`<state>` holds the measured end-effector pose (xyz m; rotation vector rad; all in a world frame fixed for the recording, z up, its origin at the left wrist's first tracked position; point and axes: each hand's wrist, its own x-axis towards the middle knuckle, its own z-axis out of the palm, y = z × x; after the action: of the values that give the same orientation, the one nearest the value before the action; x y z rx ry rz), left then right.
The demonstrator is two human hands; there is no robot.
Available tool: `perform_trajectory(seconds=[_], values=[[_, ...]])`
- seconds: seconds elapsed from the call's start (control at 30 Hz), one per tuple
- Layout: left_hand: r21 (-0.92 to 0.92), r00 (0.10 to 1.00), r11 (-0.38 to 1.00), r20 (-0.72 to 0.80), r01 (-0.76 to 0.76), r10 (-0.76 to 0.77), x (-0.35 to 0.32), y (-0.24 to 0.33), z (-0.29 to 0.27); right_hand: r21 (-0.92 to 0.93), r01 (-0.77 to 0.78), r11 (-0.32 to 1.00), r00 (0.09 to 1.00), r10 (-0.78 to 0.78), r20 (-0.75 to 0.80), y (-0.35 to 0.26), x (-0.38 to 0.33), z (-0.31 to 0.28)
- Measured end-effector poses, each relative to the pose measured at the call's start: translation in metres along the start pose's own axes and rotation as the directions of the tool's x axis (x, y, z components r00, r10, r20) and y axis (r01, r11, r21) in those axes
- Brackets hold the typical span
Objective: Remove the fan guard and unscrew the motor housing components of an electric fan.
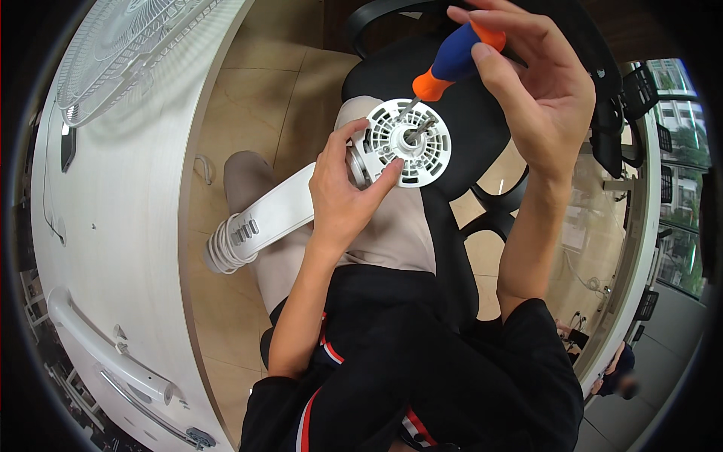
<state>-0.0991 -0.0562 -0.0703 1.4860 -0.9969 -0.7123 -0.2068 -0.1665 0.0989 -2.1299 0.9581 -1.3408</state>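
Observation:
A white fan motor housing [434, 151] with a slotted round face and a metal shaft in its middle rests over my lap. My left hand [344, 188] grips it from the left, thumb on the face and fingers at its upper edge. From it a white fan body [282, 207] with a row of grey buttons slants down to the left, a white cord [224, 245] coiled round its end. My right hand [531, 75] holds a blue and orange screwdriver [452, 60] at the end of its handle with thumb and fingers. The screwdriver's tip meets the slotted face near the shaft.
A white table [135, 203] runs along the left. On it are a white wire fan grille [135, 56], a dark phone-like slab [68, 147], a white curved tube [113, 350] and a metal rod [143, 407]. A black chair [482, 120] stands before me. Another person [619, 369] is far right.

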Motion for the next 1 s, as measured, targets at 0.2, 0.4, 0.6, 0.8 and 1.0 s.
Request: perform_trajectory(seconds=[0.2, 0.4, 0.6, 0.8, 1.0], values=[[-0.016, 1.000, 1.000, 0.004, -0.009, 0.009, 0.000, 0.001, 0.001, 0.128, 0.046, 0.991, 0.978, -0.070, 0.194, 0.019, 0.006, -0.024], [-0.003, 1.000, 1.000, -0.003, -0.006, 0.006, 0.001, -0.002, -0.001, 0.025, 0.108, 0.994, 0.985, -0.110, 0.135, 0.018, 0.002, -0.011], [-0.036, 1.000, 0.999, 0.002, -0.014, 0.014, 0.000, 0.001, 0.003, 0.137, 0.222, 0.965, 0.970, -0.233, 0.068, 0.034, 0.004, -0.011], [-0.012, 1.000, 1.000, 0.008, -0.011, 0.011, 0.000, 0.001, 0.001, 0.029, 0.004, 1.000, 0.993, -0.007, 0.115, 0.017, 0.006, -0.022], [-0.017, 1.000, 1.000, -0.001, -0.004, 0.004, 0.001, -0.001, 0.001, -0.111, 0.019, 0.994, 0.999, -0.023, -0.027, -0.004, 0.001, 0.001]])
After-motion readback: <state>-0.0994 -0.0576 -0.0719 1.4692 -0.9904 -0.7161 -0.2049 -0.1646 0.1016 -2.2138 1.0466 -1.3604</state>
